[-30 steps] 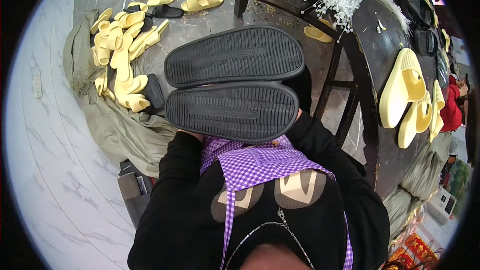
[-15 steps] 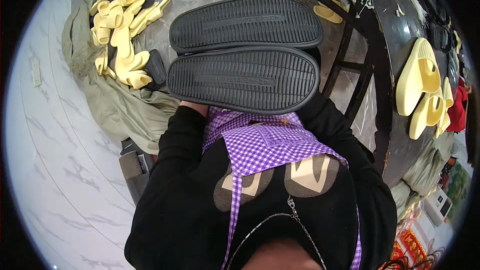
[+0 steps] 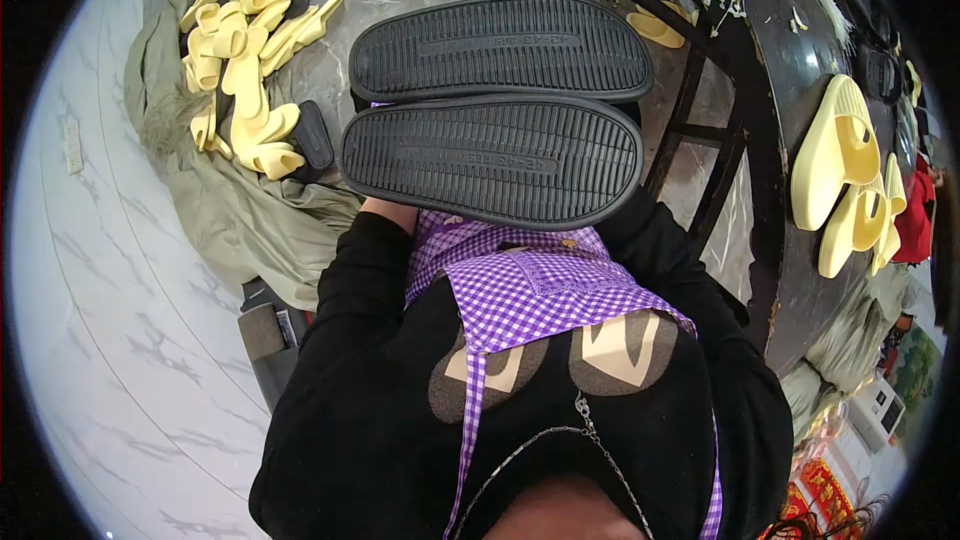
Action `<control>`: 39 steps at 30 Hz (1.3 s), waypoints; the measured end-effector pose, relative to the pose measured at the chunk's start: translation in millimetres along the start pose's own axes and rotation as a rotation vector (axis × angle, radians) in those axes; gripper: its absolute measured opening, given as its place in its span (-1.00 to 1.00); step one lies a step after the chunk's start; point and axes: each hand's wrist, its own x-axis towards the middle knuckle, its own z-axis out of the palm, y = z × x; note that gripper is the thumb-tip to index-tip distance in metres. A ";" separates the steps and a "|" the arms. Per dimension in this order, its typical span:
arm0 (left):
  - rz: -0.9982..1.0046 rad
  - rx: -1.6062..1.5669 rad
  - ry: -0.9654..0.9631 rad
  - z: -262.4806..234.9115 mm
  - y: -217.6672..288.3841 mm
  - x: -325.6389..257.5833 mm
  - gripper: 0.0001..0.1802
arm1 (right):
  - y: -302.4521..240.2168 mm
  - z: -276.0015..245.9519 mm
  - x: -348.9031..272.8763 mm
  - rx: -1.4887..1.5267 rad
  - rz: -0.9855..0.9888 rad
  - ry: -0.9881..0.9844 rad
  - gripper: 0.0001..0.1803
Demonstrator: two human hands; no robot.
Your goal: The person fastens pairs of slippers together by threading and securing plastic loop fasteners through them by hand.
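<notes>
A pair of black slippers fills the middle of the view, their ribbed soles turned up at me. The far slipper point(image 3: 500, 48) lies just beyond the near slipper point(image 3: 490, 162), the two almost parallel, with their long sides nearly touching. Of my left hand point(image 3: 392, 213), only the wrist area shows, going under the near slipper's left end; its fingers are hidden. On the other side my right sleeve point(image 3: 640, 225) runs up behind the near slipper's right end, and that hand is covered completely. A purple checked apron point(image 3: 560, 290) lies over my lap beneath the slippers.
Yellow slippers point(image 3: 240, 50) are heaped on a grey-green cloth point(image 3: 280, 240) at the left. Beside my right arm stands a dark wooden stool point(image 3: 690, 130). A dark tabletop point(image 3: 800, 40) at the right bears several yellow slippers point(image 3: 840, 155). A marbled white surface point(image 3: 120, 290) spans the left.
Both black slippers have shifted slightly to the right, the far one a little more and slightly nearer to me. My arms look nearly the same.
</notes>
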 end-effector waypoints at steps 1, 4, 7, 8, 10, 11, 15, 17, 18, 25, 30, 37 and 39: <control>-0.005 -0.017 -0.006 2.0 1.7 2.2 -0.64 | -15.6 14.9 -3.8 0.341 0.078 0.025 -0.69; -0.077 0.052 -0.054 4.1 -2.5 5.4 -0.66 | -24.8 24.4 -10.2 0.120 -0.281 -0.166 -0.66; -0.183 0.187 -0.150 -25.6 -0.6 -27.5 -0.69 | -71.0 36.0 15.0 -0.639 -0.419 -0.115 -0.60; -0.223 0.237 -0.187 -37.8 7.6 -29.3 -0.70 | -77.5 52.9 33.7 -0.284 -0.363 -0.218 -0.66; -0.291 0.338 -0.249 -43.9 22.7 -5.1 -0.72 | -89.4 90.0 61.3 0.425 -0.277 -0.474 -0.76; -0.321 0.388 -0.272 -37.4 24.4 24.8 -0.72 | -95.6 96.3 65.8 0.379 -0.236 -0.473 -0.78; -0.311 0.509 -0.266 2.1 16.0 84.1 -0.76 | -117.8 102.8 103.6 0.278 -0.365 -0.581 -0.73; -0.298 0.563 -0.240 27.1 4.3 112.5 -0.77 | -136.6 73.9 128.2 0.480 -0.305 -0.650 -0.64; -0.266 0.569 -0.218 35.2 -0.4 123.3 -0.78 | -150.8 85.3 116.6 0.461 -0.300 -0.660 -0.64; -0.091 0.594 -0.029 62.3 -19.8 142.0 -0.84 | -387.9 -102.8 -204.8 0.335 -1.380 -0.142 -0.67; -0.027 0.607 0.017 81.9 -27.1 132.9 -0.89 | -434.9 -81.8 -271.4 0.082 -1.553 0.420 -0.66; 0.104 0.545 -0.066 55.8 -21.3 137.8 -0.95 | -468.3 -43.8 -297.3 -1.629 -0.915 0.971 -0.58; 0.128 0.623 0.003 56.8 -29.6 140.2 -0.88 | -485.6 -98.9 -339.7 -2.783 -0.697 0.732 -0.36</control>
